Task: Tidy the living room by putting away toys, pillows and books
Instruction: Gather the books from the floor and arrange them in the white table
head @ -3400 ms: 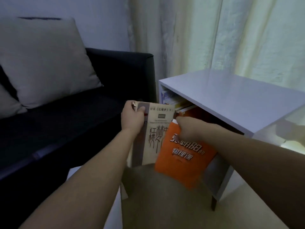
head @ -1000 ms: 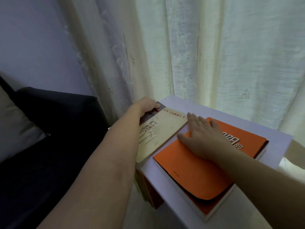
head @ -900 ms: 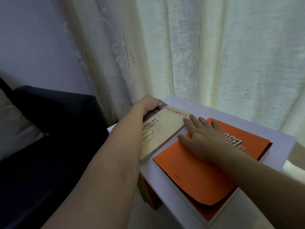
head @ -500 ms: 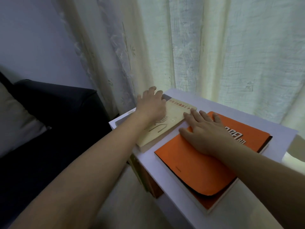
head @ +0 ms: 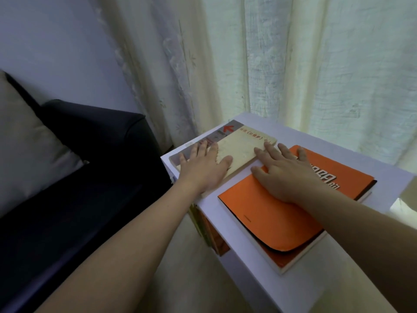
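Two books lie flat on the white side table [head: 338,147]. The beige book [head: 243,147] with a grey and red strip sits at the table's left corner. My left hand [head: 203,166] rests flat on it, fingers spread. To its right lies the larger orange book [head: 277,218], its front cover curling up at the near corner. My right hand [head: 284,172] lies palm down on the orange cover, fingers spread, with the index fingertip touching the beige book's edge. Neither hand grips anything.
A dark sofa [head: 94,168] with a pale grey pillow [head: 24,145] stands just left of the table. Cream curtains [head: 282,64] hang close behind it. More books [head: 207,229] stand in the shelf under the tabletop. Beige floor shows below.
Both books came from in front of the shelf up onto the tabletop. My left hand let go of the beige book's far edge and now lies flat on its cover.
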`<state>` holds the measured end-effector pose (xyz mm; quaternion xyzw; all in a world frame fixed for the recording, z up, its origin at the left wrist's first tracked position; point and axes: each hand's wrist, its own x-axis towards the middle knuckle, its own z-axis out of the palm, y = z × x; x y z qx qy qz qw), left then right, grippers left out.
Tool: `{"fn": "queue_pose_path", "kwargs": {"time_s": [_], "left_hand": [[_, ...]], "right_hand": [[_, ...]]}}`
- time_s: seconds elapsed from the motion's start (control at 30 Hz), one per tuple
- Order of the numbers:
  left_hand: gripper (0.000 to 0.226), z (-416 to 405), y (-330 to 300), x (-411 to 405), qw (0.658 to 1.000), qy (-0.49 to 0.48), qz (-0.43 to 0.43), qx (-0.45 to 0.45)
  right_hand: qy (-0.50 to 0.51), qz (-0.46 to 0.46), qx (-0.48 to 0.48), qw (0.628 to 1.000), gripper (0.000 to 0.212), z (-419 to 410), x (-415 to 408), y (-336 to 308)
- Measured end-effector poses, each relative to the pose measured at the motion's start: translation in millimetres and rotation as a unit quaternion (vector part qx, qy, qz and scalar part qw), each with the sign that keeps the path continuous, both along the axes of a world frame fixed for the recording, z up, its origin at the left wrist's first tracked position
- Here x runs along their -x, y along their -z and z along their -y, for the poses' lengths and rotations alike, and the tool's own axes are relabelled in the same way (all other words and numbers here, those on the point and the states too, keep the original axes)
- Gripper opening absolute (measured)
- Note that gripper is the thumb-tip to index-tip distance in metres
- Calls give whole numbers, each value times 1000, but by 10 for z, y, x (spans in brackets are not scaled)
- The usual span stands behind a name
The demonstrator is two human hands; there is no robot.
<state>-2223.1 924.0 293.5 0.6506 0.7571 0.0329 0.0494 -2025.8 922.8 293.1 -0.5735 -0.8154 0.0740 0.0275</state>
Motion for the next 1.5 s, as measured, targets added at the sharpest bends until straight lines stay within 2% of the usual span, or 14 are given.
{"fn": "queue_pose_path", "kwargs": {"time_s": [0.53,0.6,0.7,0.8,0.93,1.03,1.3,1.4,1.5], "left_hand": [[69,3,44,1,999,-6,16,-38],[56,78,38,-23,995,-6,51,-86],[39,294,-41,-40,966,-44,177,-185],[34,584,-159,18,943,-35,192,-268],[47,1146,-511,268,974,-37,150,-164],[50,1601,-1246,415,986,-19,133,-101],[51,2712,-3568,371,994,7,112,21],[54,3210,-4104,282,989,-14,128,68],[56,3605,-4335,209,987,11,111,115]], "right_hand": [[-12,-10,-3,1000,62,56,8,-7],[-5,-24,-11,1000,60,65,5,-18],[5,-4,-57,998,58,204,37,-134],[-34,39,-104,993,54,409,140,-328],[-64,1,-32,997,55,831,289,-883],[-77,2,35,996,62,1275,409,-1583],[-58,-27,163,985,66,2308,365,-3771],[-45,-29,196,979,68,2646,242,-4353],[-37,-30,225,973,68,2913,135,-4619]]}}
